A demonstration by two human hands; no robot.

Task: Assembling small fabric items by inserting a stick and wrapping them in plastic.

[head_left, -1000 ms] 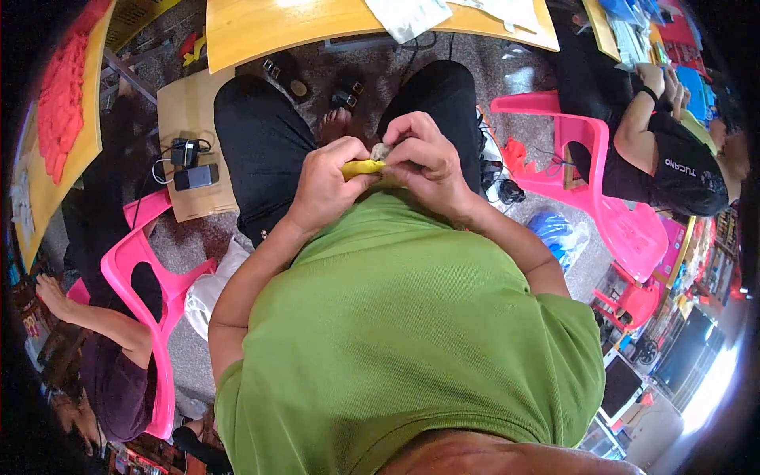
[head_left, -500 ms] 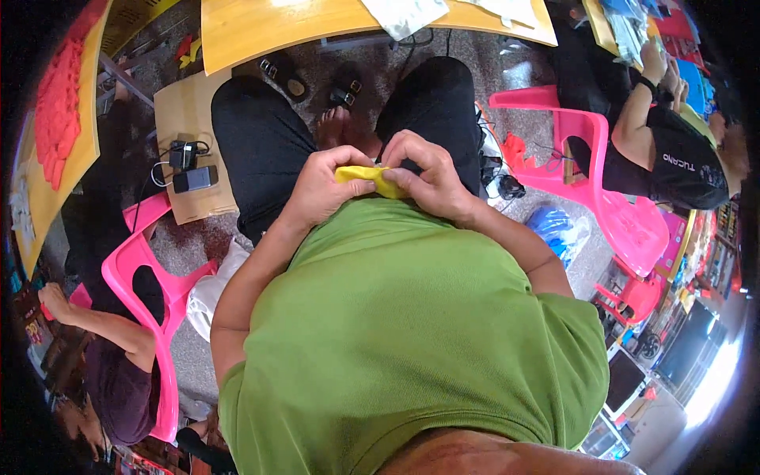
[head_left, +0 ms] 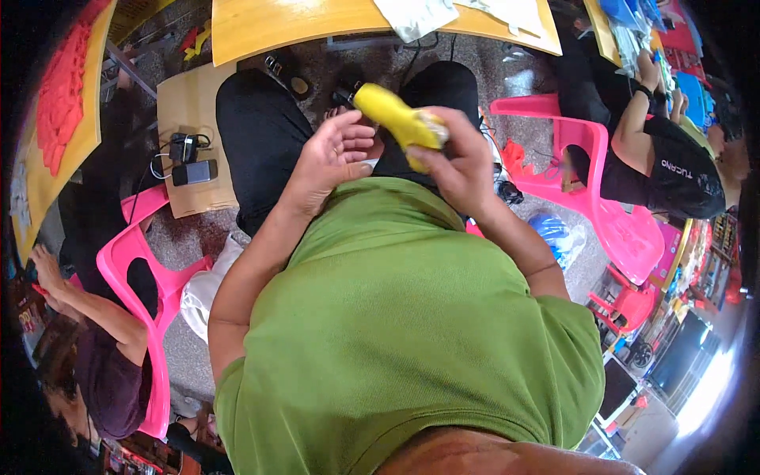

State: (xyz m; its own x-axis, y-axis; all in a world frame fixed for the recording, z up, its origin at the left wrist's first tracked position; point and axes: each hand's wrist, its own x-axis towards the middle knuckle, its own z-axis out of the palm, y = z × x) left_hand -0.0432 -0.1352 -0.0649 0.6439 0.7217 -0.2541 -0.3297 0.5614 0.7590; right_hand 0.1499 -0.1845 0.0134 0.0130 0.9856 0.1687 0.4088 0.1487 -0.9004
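Observation:
In front of my lap, my right hand (head_left: 457, 158) grips a yellow, soft-looking tube-shaped piece (head_left: 385, 111), apparently cloth. It tilts up to the left, and its rounded end sticks out beyond my fingers. A whitish patch shows at its end by my fingers, too blurred to make out. My left hand (head_left: 336, 152) is beside it, over my left thigh, palm turned inward with the fingers apart. A small whitish bit shows by the left thumb; what it is I cannot tell.
A wooden table (head_left: 317, 30) with white cloth pieces (head_left: 416, 17) stands ahead. Red pieces (head_left: 62, 99) lie on the left table. Cardboard (head_left: 194, 99) carries black adapters (head_left: 192, 158). Pink chairs (head_left: 131, 265) flank me, with co-workers at left and right.
The yellow piece has moved out of both hands' hold into my right hand, up from my lap. It now stretches out longer. My left hand has let go and its fingers have spread.

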